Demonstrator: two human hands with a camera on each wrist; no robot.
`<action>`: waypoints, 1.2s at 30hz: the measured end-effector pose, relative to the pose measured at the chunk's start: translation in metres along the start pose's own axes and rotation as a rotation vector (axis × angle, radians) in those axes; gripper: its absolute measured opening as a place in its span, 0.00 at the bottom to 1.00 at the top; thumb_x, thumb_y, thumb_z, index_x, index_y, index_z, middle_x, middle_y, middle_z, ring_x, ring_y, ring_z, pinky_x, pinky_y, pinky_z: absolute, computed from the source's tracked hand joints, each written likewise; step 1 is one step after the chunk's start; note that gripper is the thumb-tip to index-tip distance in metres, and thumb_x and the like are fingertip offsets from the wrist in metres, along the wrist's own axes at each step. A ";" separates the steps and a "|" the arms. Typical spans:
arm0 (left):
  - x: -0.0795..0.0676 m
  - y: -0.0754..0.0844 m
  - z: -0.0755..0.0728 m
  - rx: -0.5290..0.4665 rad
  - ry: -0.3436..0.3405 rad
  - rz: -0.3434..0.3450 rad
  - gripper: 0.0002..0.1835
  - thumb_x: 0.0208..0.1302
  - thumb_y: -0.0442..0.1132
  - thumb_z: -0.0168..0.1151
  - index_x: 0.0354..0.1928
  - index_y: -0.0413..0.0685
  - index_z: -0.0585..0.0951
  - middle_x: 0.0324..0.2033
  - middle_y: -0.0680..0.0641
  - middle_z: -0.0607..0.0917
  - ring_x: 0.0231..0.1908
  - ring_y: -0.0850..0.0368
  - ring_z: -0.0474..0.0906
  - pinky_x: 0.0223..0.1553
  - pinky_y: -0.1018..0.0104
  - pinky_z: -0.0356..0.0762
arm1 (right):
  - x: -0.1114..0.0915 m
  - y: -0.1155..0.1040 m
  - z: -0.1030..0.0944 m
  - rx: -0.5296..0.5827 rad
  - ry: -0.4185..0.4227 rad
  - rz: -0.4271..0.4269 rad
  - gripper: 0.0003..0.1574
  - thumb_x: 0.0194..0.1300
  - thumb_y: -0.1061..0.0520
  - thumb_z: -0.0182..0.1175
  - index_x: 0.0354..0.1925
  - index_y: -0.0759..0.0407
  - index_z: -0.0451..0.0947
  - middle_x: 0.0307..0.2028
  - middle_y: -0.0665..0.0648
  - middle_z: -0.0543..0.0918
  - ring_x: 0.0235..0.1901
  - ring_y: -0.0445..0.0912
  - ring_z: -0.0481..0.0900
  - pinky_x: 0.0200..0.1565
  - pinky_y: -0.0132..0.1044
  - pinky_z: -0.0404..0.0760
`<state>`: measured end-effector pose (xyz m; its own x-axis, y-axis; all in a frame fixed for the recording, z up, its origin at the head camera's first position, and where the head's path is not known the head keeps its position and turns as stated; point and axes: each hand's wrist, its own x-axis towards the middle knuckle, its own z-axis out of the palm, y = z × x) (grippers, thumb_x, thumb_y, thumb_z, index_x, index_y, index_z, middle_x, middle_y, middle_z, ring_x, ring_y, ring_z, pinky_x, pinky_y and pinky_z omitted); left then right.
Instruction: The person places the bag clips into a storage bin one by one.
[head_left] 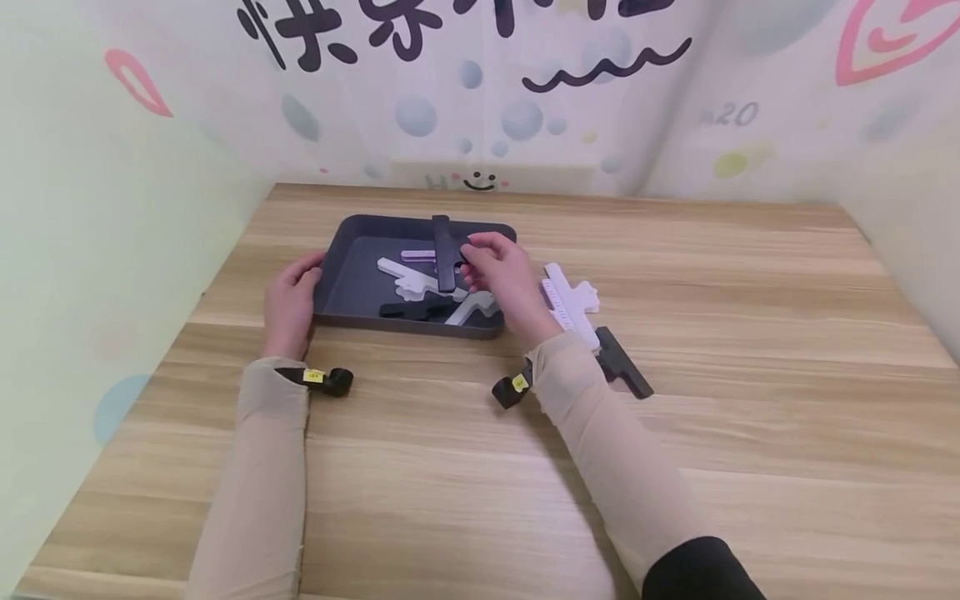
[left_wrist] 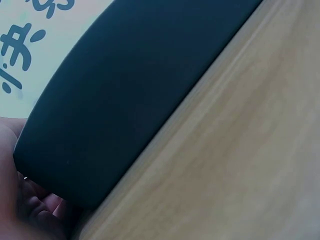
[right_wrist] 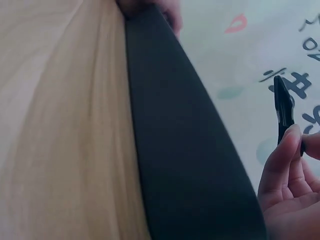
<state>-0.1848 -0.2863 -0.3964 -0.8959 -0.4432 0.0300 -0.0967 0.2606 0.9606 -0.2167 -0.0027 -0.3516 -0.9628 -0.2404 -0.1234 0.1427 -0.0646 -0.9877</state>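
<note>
Black clip (head_left: 444, 260), pinched by right grip (head_left: 510, 285) over tray (head_left: 397, 324), left grip (head_left: 290, 307) seemingly clasping tray's side

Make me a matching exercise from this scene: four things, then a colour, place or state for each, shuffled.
1. Tray
2. Left grip
3. Right grip
4. Left sleeve

A. Pinching a black clip above the tray
B. Beige
C. Dark grey, with several clips inside
D. Holding the tray's left side

Pairs: 1-C, 2-D, 3-A, 4-B
</note>
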 end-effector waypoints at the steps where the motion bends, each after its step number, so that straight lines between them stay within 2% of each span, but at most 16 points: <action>1: 0.000 0.000 0.000 0.002 0.000 0.000 0.17 0.65 0.44 0.49 0.53 0.52 0.76 0.53 0.53 0.75 0.53 0.64 0.65 0.56 0.68 0.59 | 0.000 0.000 0.002 0.004 -0.005 -0.003 0.20 0.62 0.53 0.56 0.50 0.59 0.71 0.32 0.60 0.79 0.32 0.53 0.76 0.33 0.35 0.78; 5: -0.001 0.001 -0.001 0.003 -0.001 -0.002 0.17 0.65 0.44 0.49 0.53 0.52 0.77 0.53 0.53 0.75 0.53 0.64 0.65 0.55 0.68 0.59 | 0.001 0.001 0.011 0.028 -0.018 -0.013 0.19 0.62 0.54 0.56 0.50 0.61 0.70 0.31 0.60 0.79 0.28 0.47 0.75 0.32 0.35 0.78; 12: -0.001 0.005 -0.004 0.020 0.003 -0.002 0.17 0.66 0.45 0.48 0.54 0.52 0.76 0.54 0.53 0.75 0.53 0.63 0.65 0.56 0.67 0.59 | 0.006 0.006 0.032 0.041 -0.050 -0.041 0.18 0.61 0.53 0.56 0.48 0.58 0.71 0.31 0.59 0.79 0.28 0.47 0.76 0.31 0.34 0.78; 17: -0.002 0.005 -0.003 -0.002 0.009 0.012 0.16 0.65 0.43 0.50 0.53 0.50 0.77 0.52 0.52 0.76 0.52 0.63 0.66 0.54 0.67 0.60 | 0.008 0.009 0.048 0.076 -0.060 -0.043 0.17 0.61 0.54 0.57 0.48 0.59 0.71 0.30 0.59 0.79 0.26 0.47 0.76 0.30 0.33 0.77; 21: -0.004 0.003 -0.003 0.002 0.012 0.010 0.16 0.64 0.42 0.50 0.52 0.50 0.77 0.52 0.52 0.76 0.51 0.63 0.67 0.53 0.68 0.61 | 0.009 0.010 0.057 0.085 -0.086 -0.009 0.16 0.61 0.54 0.56 0.47 0.57 0.71 0.30 0.59 0.80 0.27 0.46 0.76 0.33 0.36 0.78; 27: -0.006 0.000 0.000 -0.006 0.011 0.001 0.16 0.64 0.42 0.50 0.52 0.50 0.77 0.52 0.52 0.76 0.52 0.63 0.66 0.54 0.67 0.60 | 0.011 0.016 0.065 0.085 -0.147 -0.009 0.17 0.62 0.59 0.55 0.50 0.59 0.70 0.30 0.62 0.79 0.27 0.51 0.76 0.36 0.43 0.78; 32: -0.004 0.000 -0.001 0.003 0.015 -0.003 0.16 0.64 0.43 0.50 0.53 0.52 0.77 0.53 0.53 0.75 0.53 0.63 0.66 0.55 0.67 0.59 | 0.015 0.022 0.068 0.038 -0.176 -0.034 0.15 0.62 0.59 0.55 0.48 0.58 0.71 0.28 0.61 0.79 0.23 0.48 0.74 0.29 0.36 0.77; 36: -0.003 0.000 -0.001 0.013 0.017 0.003 0.16 0.64 0.43 0.50 0.52 0.52 0.77 0.53 0.53 0.75 0.53 0.64 0.66 0.54 0.68 0.60 | 0.017 0.026 0.069 -0.071 -0.216 -0.046 0.11 0.62 0.57 0.55 0.44 0.56 0.72 0.29 0.60 0.80 0.21 0.46 0.72 0.23 0.32 0.73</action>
<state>-0.1818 -0.2861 -0.3959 -0.8889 -0.4565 0.0378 -0.0994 0.2728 0.9569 -0.2141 -0.0752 -0.3726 -0.8952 -0.4414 -0.0621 0.0761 -0.0139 -0.9970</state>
